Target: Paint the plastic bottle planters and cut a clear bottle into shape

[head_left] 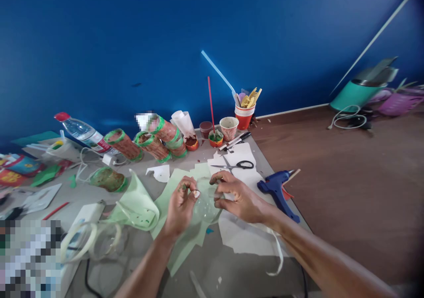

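A: A blue wall (132, 46) rises beyond the hands, and a cluttered grey surface (149, 273) spreads beneath them. What are the hands doing?

B: The left hand (182, 203) pinches a small white piece (196, 194) between thumb and finger. The right hand (232, 195) has its fingers spread and curled beside a clear plastic piece (207, 208); I can't tell whether it grips it.

A: Where is that plastic exactly?

B: Between the two hands, above pale green paper (179, 251).

A: And the containers?

B: Beyond the right hand, a red-and-white paper cup (244, 120) holds yellow plastic cutlery (252, 98). Nearer the hands is a stained paper cup (229, 132); its inside is hard to make out. Just left of that, a small paint cup (216, 143) has green paint and a red stick (210, 101) in it, and another small cup (191, 147) has dark reddish-brown paint.

A: Anything farther left?

B: Brown cylinders with green rims (124, 145), beyond the left hand. Past them, a clear bottle (81, 130) with a red cap.

A: Any writing?

B: The bottle has a red label (102, 144), but its print is too small to read. The bright containers (28, 163) at far left are blurred too.
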### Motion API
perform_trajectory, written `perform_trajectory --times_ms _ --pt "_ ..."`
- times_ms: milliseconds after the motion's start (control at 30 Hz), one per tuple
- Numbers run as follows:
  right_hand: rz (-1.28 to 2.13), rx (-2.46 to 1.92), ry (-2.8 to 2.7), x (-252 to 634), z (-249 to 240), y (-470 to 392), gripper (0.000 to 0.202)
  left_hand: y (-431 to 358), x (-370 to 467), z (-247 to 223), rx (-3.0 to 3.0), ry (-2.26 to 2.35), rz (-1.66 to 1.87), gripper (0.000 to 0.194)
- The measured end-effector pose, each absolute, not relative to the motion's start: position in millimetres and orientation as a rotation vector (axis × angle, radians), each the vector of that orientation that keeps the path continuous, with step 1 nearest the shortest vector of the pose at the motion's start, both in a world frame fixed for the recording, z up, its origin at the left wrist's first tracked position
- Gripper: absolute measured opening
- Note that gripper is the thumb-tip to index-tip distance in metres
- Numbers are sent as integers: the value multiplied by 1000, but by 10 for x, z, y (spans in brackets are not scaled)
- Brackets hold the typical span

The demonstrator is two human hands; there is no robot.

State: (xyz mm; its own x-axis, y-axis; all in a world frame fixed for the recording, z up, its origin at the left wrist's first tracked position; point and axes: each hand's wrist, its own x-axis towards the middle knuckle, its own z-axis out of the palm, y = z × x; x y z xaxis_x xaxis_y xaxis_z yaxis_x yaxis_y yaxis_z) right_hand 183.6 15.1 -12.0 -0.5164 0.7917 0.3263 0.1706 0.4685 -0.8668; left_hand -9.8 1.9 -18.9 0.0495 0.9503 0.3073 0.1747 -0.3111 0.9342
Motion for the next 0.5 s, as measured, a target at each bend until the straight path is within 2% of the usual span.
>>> perform_trajectory --times_ms 233,400,500 --pt "1189 -662 -1924 1868 -20 143 13 112 -228 -158 1492 1310 1390 26" --pt "1508 -454 -1673 1978 101 146 7 225 -375 -158 1066 1278 1776 27" --pt "1533 -483 -1626 1969 73 203 16 191 -251 -210 1141 1066 1622 22"
